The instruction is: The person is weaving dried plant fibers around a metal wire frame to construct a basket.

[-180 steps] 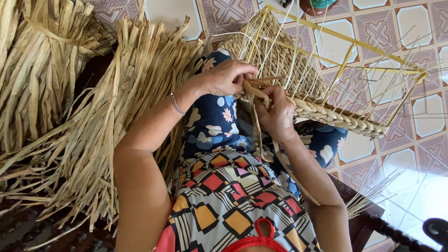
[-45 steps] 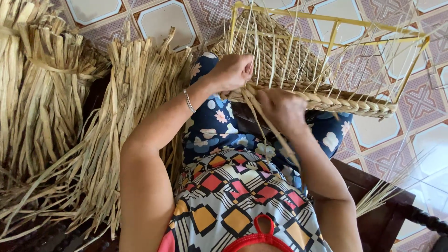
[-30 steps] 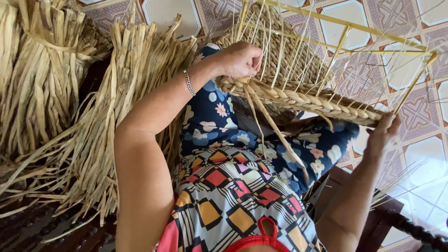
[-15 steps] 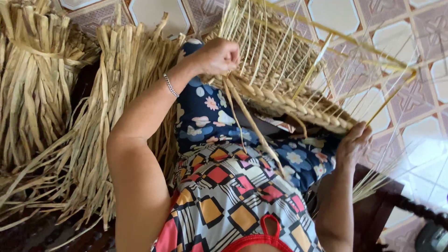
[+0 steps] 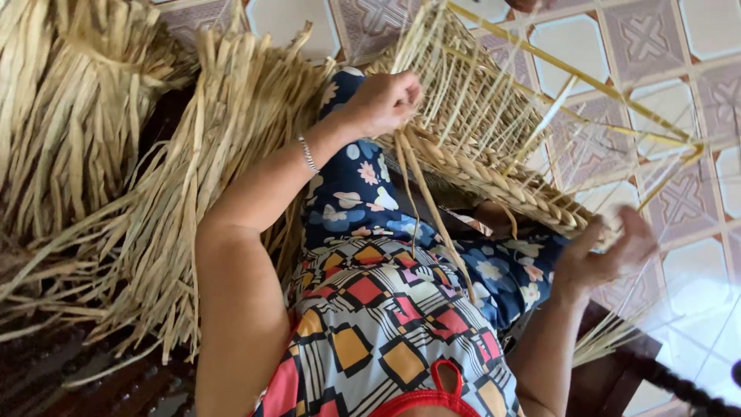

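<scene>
Left hand [image 5: 386, 100] clamps the straw basket [image 5: 494, 166] at its braided edge; right hand [image 5: 606, 255], fingers spread apart, touches its far end.

Even, bright daylight, with soft, weak shadows. Glare whitens the floor tiles [image 5: 698, 324] at lower right. The right hand [image 5: 610, 255] is motion-blurred; the left hand [image 5: 386, 100] and straw bundles [image 5: 116, 154] are sharp. Dark wood at lower left is underexposed.

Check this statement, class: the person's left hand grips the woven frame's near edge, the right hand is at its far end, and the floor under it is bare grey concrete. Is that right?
Not quite. The head view shows the floor is patterned tiles, not grey concrete. The rest holds: the left hand grips the woven frame, and the right hand is at its far end.
</scene>
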